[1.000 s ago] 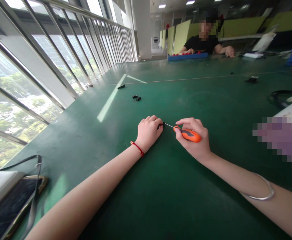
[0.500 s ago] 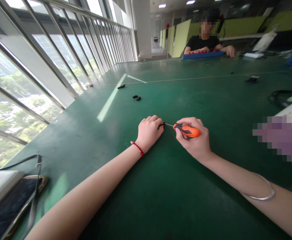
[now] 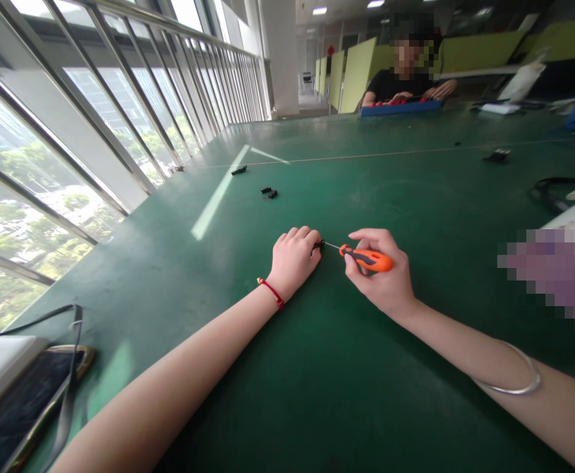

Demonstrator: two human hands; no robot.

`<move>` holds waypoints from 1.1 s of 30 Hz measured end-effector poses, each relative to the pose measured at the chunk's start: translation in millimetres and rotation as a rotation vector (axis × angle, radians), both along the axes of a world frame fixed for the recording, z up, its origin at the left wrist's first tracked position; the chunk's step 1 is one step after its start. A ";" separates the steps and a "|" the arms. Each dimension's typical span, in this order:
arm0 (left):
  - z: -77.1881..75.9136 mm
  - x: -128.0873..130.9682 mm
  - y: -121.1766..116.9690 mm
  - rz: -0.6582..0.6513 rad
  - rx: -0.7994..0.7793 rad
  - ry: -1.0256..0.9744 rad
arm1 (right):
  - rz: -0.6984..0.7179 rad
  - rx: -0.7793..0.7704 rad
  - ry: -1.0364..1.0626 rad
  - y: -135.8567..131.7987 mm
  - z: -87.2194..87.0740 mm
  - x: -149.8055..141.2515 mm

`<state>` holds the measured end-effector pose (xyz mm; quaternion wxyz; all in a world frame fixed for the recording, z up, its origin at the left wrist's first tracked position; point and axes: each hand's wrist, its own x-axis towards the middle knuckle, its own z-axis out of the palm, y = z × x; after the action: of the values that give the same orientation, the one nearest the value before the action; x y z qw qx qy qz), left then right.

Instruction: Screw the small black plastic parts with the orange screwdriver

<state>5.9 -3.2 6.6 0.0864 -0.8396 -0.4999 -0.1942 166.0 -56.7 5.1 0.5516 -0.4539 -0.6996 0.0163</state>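
Observation:
My left hand [image 3: 295,253] is closed around a small black part [image 3: 318,245] near the middle of the green table [image 3: 268,368]. Most of that part is hidden under the fingers, so its kind cannot be made out. My right hand [image 3: 386,272] grips a screwdriver [image 3: 373,260] with an orange and dark grey handle. The thin metal shaft points left, and its tip meets the end of the black part. My right index finger is lifted off the handle while the thumb presses against it.
Small black pieces [image 3: 270,192] lie beyond my left hand, with another black piece [image 3: 239,170] farther off. A phone [image 3: 26,401] and cable rest at lower left. Railings [image 3: 134,79] border the left edge. Across the table, a person sits behind a blue tray [image 3: 400,109].
My right index finger has straightened away from the screwdriver handle, and the screwdriver has shifted slightly left. The person opposite has lifted a hand from the table toward the tray.

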 end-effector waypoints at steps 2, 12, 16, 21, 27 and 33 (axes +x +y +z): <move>-0.3 -0.3 0.2 -0.005 0.000 0.000 | 0.016 -0.007 -0.001 0.6 -0.4 0.5; 0.1 -0.6 0.5 -0.009 -0.018 -0.017 | 0.008 0.021 -0.141 -2.3 6.7 -0.5; 0.3 -0.8 0.5 -0.016 -0.021 -0.020 | -0.026 0.051 -0.089 -1.5 4.6 -0.2; -0.4 -1.3 0.6 -0.022 -0.009 -0.020 | 0.003 0.055 -0.128 -1.6 4.8 0.0; -0.6 -1.7 1.0 -0.025 -0.022 -0.025 | -0.045 0.003 -0.024 -0.9 3.1 -0.8; -0.2 -1.7 0.8 -0.030 -0.027 -0.037 | -0.018 0.013 -0.088 -1.3 3.9 -0.2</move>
<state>4.3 -2.3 6.3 0.0629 -0.8444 -0.4913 -0.2041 165.9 -57.9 9.0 0.5234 -0.4568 -0.7192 -0.0132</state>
